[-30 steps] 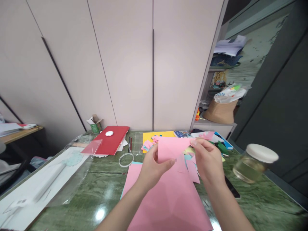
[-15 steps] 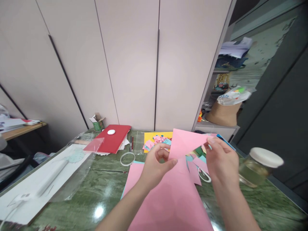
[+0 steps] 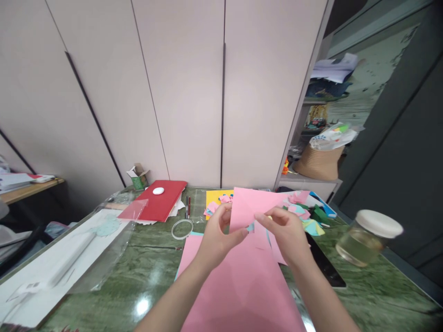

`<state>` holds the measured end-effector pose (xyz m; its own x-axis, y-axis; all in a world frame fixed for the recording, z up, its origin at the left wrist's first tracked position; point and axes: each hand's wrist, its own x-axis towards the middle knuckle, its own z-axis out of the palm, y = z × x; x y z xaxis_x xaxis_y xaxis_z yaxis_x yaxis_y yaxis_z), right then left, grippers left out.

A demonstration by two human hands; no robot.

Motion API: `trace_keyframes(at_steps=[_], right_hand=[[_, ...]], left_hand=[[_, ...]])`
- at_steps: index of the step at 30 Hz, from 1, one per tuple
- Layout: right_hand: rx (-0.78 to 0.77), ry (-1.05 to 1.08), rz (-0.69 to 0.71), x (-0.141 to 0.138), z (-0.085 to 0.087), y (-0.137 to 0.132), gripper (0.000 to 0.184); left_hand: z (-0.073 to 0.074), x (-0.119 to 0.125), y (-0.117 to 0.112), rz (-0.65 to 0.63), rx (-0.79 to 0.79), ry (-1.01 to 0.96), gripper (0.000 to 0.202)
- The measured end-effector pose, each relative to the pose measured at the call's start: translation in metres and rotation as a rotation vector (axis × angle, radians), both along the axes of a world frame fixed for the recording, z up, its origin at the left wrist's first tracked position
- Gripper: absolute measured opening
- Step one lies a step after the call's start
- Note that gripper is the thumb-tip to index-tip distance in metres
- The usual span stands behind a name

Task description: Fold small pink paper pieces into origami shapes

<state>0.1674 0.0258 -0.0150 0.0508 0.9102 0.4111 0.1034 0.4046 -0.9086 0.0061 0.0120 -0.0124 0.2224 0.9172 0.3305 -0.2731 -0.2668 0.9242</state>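
Though thin, flat angular pink paper (image 3: 249, 205)

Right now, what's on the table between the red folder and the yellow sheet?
Two pens lie side by side between the red folder and the yellow sheet, in the head view.

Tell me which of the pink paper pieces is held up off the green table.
The small pink paper piece, pinched between left hand and right hand; the large pink paper sheet lies flat beneath.
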Motion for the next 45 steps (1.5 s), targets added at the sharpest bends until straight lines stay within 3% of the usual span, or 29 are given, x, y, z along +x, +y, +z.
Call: trace_keyframes(at_steps=[6,10,14,19,26,28,31,35,37,42,45], right_hand=[[0.011,-0.145,0.041,-0.011,0.006,-0.008,0.018],[-0.071,-0.078,0.107,-0.011,0.003,-0.006,0.016],[-0.096,-0.044,0.08,-0.003,-0.002,-0.001,0.019],[-0.031,0.1,0.033,0.014,0.004,0.002,0.023],[0.01,0.146,-0.007,0.013,0.01,-0.002,0.024],[0.006,0.223,-0.061,0.024,0.011,0.0,0.024],[0.091,0.448,-0.281,0.058,0.016,0.002,0.019],[0.196,0.521,-0.281,0.09,0.025,0.0,0.011],[0.216,0.523,-0.243,0.088,0.026,-0.002,0.015],[0.041,0.374,-0.127,0.054,0.018,-0.001,0.019],[0.044,0.223,-0.058,0.036,0.011,0.001,0.021]], left_hand=[[0.009,0.003,-0.005,0.128,-0.046,0.06,0.044],[0.012,0.003,-0.006,0.113,-0.055,0.038,0.041],[0.013,0.002,-0.008,0.1,-0.053,0.047,0.04],[0.013,0.002,-0.009,0.096,-0.051,0.1,0.043],[0.012,0.004,-0.011,0.089,-0.046,0.074,0.038],[0.009,0.0,-0.008,0.108,-0.028,0.061,0.034],[0.005,-0.009,0.0,0.186,0.002,0.075,0.027],[0.004,-0.015,0.006,0.217,-0.001,0.028,0.027],[0.004,-0.012,0.006,0.163,-0.003,0.024,0.028],[0.003,-0.001,0.0,-0.05,-0.01,0.064,0.039],[0.004,0.004,-0.004,-0.061,-0.02,0.053,0.038]])
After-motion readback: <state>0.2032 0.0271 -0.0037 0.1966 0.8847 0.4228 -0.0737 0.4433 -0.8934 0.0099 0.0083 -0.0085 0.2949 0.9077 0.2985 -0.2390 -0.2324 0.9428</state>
